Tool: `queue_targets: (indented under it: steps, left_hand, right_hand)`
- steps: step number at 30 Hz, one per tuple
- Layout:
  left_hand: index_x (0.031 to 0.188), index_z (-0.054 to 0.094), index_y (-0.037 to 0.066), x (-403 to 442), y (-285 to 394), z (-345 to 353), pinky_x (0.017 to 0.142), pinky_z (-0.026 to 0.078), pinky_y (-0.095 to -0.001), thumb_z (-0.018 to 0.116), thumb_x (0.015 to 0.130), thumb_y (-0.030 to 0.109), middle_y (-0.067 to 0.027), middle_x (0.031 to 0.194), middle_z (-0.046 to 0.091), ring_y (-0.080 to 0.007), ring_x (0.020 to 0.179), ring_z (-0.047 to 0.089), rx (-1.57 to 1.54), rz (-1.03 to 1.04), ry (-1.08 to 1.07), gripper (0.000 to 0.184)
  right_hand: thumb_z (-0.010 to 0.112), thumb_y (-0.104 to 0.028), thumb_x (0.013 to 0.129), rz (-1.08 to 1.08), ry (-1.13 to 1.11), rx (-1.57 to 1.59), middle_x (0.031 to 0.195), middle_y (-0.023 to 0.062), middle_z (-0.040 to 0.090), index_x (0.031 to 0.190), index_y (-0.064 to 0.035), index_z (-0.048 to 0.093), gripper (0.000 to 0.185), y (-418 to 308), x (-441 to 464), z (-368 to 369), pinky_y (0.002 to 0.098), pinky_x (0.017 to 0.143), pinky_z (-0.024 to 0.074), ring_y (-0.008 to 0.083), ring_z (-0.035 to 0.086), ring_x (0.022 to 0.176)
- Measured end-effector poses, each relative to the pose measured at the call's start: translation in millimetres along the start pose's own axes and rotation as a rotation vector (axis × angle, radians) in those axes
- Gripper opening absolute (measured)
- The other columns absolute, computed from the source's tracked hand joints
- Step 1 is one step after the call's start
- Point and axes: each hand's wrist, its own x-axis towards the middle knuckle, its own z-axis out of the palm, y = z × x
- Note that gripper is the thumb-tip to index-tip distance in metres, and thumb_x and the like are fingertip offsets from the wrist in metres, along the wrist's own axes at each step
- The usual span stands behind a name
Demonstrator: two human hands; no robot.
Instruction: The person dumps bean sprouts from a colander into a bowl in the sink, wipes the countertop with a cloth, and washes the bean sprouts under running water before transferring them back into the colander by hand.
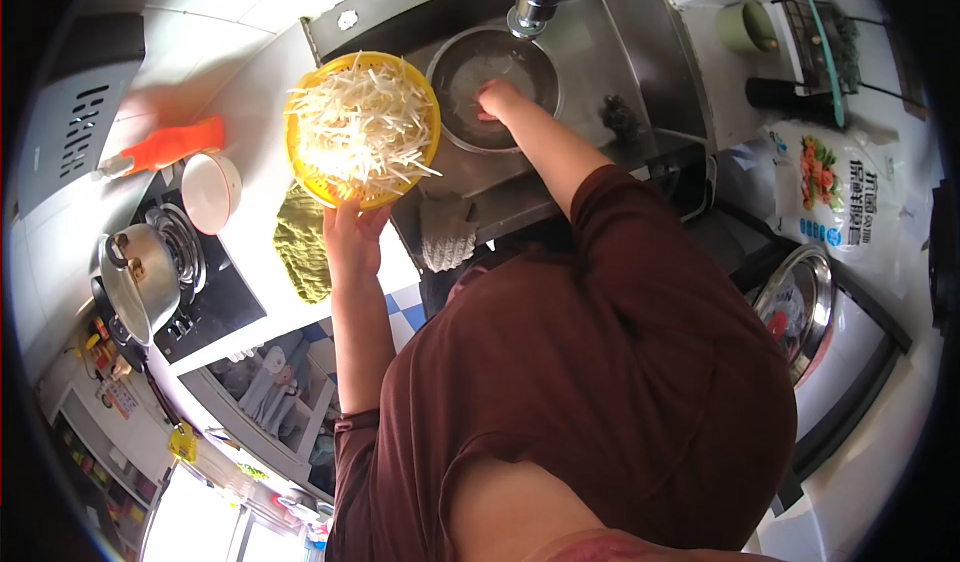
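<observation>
A yellow basket [433, 132] heaped with pale, thin sprout-like strips [365, 127] is at the counter's edge, left of the sink. My left hand [352, 237] grips its near rim, with the thumb and fingers at the edge. In the sink [590, 72] stands a round metal bowl [548, 62] with water in it. Over the inside of this bowl is my right hand [497, 100], its fingers curled together and pointing down; whatever they may hold is too small to make out. The faucet [537, 2] hangs above the bowl's far edge.
Left of the basket lie a green cloth [302, 247], a white bowl [211, 193] and an orange bottle [175, 145]. A metal pot [145, 282] is by the stove [220, 302]. A grey cloth [448, 237] hangs over the sink's front edge. At right are a plastic bag [835, 187] and a metal lid [815, 312].
</observation>
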Motion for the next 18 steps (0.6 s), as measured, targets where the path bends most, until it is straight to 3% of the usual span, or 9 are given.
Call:
queue_targets:
  steps: [4,10,16,18]
  left_hand:
    - [0.131,0.034,0.006,2,1,-3,0.071,0.058,-0.0353,0.042,0.084,0.004,-0.0159,0.117,0.052,-0.0291,0.090,0.063,-0.008,0.006,-0.012,0.048]
    - [0.132,0.032,0.006,1,3,-1,0.072,0.058,-0.0356,0.042,0.084,0.003,-0.0167,0.118,0.051,-0.0305,0.090,0.063,-0.014,0.002,0.025,0.050]
    - [0.134,0.031,0.007,0,5,3,0.072,0.058,-0.0366,0.042,0.083,0.003,-0.0171,0.119,0.050,-0.0319,0.091,0.063,-0.008,0.006,0.030,0.052]
    - [0.133,0.032,0.008,1,3,2,0.071,0.057,-0.0363,0.043,0.084,0.003,-0.0165,0.119,0.051,-0.0314,0.092,0.063,0.008,-0.002,0.017,0.051]
  right_hand:
    - [0.054,-0.004,0.085,0.128,-0.090,0.318,0.086,0.0110,0.062,0.094,-0.0040,0.060,0.011,-2,8,31,0.0408,0.060,0.0571,0.0255,0.063,0.075]
    - [0.049,-0.007,0.089,0.293,-0.058,1.003,0.084,0.0097,0.062,0.093,-0.0056,0.059,0.011,-17,23,53,0.0393,0.070,0.0566,0.0233,0.062,0.076]
    - [0.051,-0.014,0.092,0.224,-0.291,1.156,0.085,0.0072,0.060,0.094,-0.0048,0.059,0.012,-38,16,32,0.0354,0.076,0.0549,0.0197,0.061,0.079]
    - [0.050,-0.012,0.092,0.094,-0.310,0.979,0.083,0.0059,0.060,0.093,-0.0043,0.059,0.012,-45,-2,18,0.0350,0.076,0.0549,0.0185,0.060,0.077]
